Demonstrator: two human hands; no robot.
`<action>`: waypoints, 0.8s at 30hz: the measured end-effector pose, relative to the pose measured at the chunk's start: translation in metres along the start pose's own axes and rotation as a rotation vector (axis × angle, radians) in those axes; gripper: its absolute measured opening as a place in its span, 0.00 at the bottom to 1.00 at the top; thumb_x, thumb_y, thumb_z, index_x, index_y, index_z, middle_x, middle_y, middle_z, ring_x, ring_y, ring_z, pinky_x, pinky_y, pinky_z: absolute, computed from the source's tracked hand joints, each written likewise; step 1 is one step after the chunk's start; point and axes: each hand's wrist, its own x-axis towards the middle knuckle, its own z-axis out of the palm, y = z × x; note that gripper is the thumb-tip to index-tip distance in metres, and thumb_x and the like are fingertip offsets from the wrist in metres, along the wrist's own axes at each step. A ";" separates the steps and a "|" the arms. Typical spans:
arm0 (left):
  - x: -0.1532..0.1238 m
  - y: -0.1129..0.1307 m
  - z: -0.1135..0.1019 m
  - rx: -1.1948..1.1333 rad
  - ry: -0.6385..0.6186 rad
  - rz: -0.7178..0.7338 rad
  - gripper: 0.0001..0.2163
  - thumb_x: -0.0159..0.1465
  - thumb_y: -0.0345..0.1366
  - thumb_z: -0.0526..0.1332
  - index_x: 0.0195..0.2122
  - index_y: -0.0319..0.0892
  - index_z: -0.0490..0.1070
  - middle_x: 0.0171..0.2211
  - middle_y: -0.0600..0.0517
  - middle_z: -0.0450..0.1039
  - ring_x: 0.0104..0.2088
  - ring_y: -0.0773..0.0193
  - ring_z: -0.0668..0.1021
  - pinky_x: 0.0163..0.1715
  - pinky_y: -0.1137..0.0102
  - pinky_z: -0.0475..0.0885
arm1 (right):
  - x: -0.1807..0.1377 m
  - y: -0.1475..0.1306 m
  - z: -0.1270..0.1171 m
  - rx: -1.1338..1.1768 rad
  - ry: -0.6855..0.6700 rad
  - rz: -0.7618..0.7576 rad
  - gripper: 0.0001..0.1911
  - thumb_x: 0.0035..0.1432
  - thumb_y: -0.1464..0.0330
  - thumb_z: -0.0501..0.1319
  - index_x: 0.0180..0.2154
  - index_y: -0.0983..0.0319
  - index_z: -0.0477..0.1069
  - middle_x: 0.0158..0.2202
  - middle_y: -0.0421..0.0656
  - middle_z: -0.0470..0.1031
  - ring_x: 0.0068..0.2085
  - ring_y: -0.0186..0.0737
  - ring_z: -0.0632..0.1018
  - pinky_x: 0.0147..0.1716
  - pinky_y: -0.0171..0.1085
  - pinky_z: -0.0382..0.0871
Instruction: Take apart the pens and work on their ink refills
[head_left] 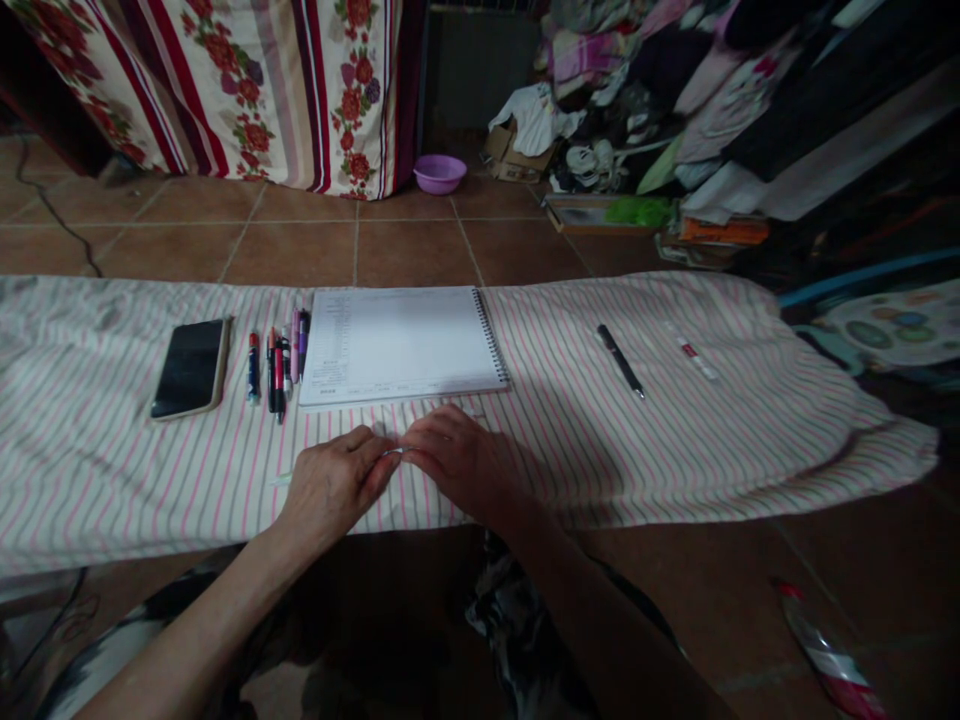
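Close together at the front of the striped cloth, my left hand (330,478) and my right hand (461,452) are both closed, thumbs and fingertips pinching. Between them shows a slim pale pen-like stick (395,451). The fingers cover most of it, so its exact kind is unclear. Just beyond the hands lies an open spiral notebook (409,340) with a mostly blank white page and its coil on the right. Several pens (277,365) lie in a group left of the notebook. To its right are a black pen (621,362) and a pale, clear pen-like item (696,357) with a red mark.
A phone (190,368) lies at the left on the striped cloth (555,450). Beyond, on the tiled floor, stand a purple basin (440,174) and a cardboard box (514,155) near heaped clothes. A floral curtain (247,90) hangs behind. A bottle (829,650) lies at lower right.
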 end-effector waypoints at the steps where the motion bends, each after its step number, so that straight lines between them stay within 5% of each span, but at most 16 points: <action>1: 0.000 0.000 0.000 -0.006 0.001 0.001 0.13 0.64 0.41 0.50 0.38 0.43 0.72 0.32 0.51 0.73 0.29 0.67 0.75 0.23 0.74 0.64 | 0.000 0.000 0.000 -0.001 -0.004 0.001 0.07 0.59 0.65 0.55 0.35 0.60 0.70 0.33 0.40 0.73 0.40 0.38 0.69 0.40 0.37 0.65; 24: -0.015 -0.033 -0.007 0.084 0.050 -0.022 0.12 0.62 0.41 0.52 0.40 0.43 0.72 0.33 0.50 0.74 0.32 0.64 0.76 0.29 0.73 0.69 | -0.016 0.016 -0.005 -0.017 0.088 0.067 0.06 0.59 0.69 0.55 0.33 0.61 0.69 0.32 0.42 0.73 0.38 0.39 0.69 0.40 0.40 0.65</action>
